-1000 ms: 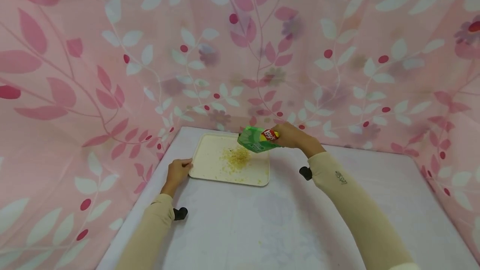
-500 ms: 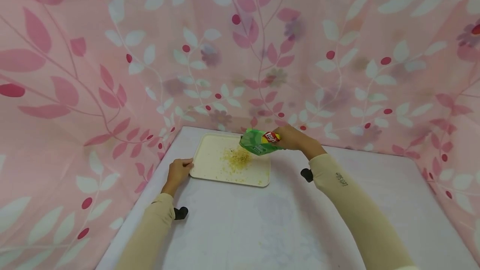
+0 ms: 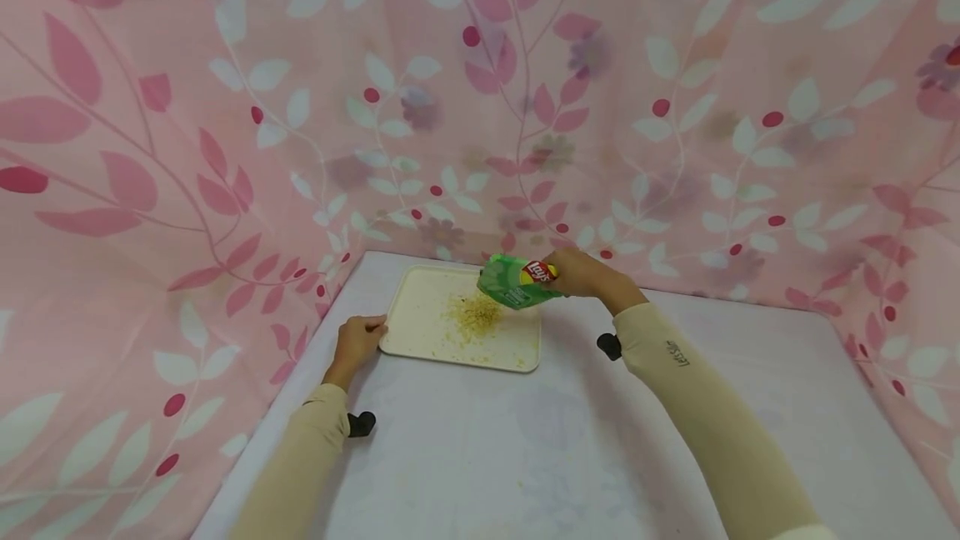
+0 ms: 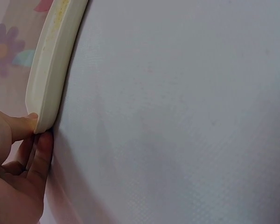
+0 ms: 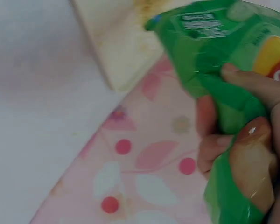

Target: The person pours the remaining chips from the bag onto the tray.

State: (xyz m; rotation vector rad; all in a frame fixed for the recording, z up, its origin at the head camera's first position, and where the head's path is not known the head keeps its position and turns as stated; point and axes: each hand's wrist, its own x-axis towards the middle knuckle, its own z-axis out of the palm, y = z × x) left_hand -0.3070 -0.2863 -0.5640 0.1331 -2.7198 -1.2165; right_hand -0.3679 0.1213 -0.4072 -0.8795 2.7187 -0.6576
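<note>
A cream rectangular tray (image 3: 420,332) lies toward the back of the table, with a heap of crushed yellow chips (image 3: 476,317) at its middle and loose crumbs around it. My left hand (image 3: 358,342) pinches the tray's left edge; in the left wrist view the thumb is on top of the rim (image 4: 49,98) and the fingers are beneath. My right hand (image 3: 579,273) grips a green Lay's chip bag (image 3: 510,283), tilted with its mouth to the left, above the tray's right part. The right wrist view shows the bag (image 5: 200,51) crumpled within the curled fingers.
A white cloth covers the table (image 3: 675,407); a small crumb (image 3: 521,484) lies on it near the front. Pink floral curtain (image 3: 465,107) encloses the back and both sides, close to the tray's far edge. Black wrist mounts (image 3: 362,424) stick out from both sleeves.
The right hand and the chip bag shift slightly, staying tilted above the tray. The left hand keeps its hold on the tray's edge. The head view moves a little.
</note>
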